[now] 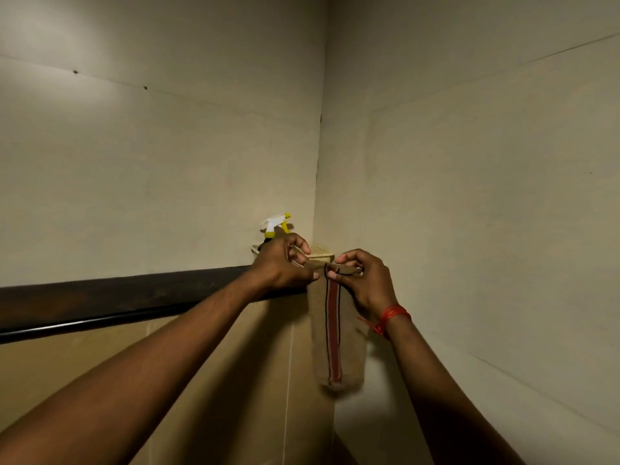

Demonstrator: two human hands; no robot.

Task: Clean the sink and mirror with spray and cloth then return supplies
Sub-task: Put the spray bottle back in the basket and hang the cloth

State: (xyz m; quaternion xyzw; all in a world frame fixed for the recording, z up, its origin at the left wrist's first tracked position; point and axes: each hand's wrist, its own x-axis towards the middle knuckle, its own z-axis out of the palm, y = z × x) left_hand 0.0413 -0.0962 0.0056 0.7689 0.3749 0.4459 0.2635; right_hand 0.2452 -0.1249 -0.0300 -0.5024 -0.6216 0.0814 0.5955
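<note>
Both hands hold the cloth at the shelf corner, centre of frame.

Left hand (285, 261) and right hand (364, 280) each pinch the top edge of the cloth (335, 337); the beige cloth with its red stripe hangs down below the dark shelf (117, 297). The sprayer (276, 224) stands on the shelf just behind the left hand, beside a basket (320, 253). A red thread (391, 317) circles the right wrist.

2 bare forearms are showing, with no sleeves covering them. A red thread bracelet (391, 317) is wrapping the wrist just below the right hand (365, 283); its loose ends are trailing toward the left hand (281, 263).
</note>
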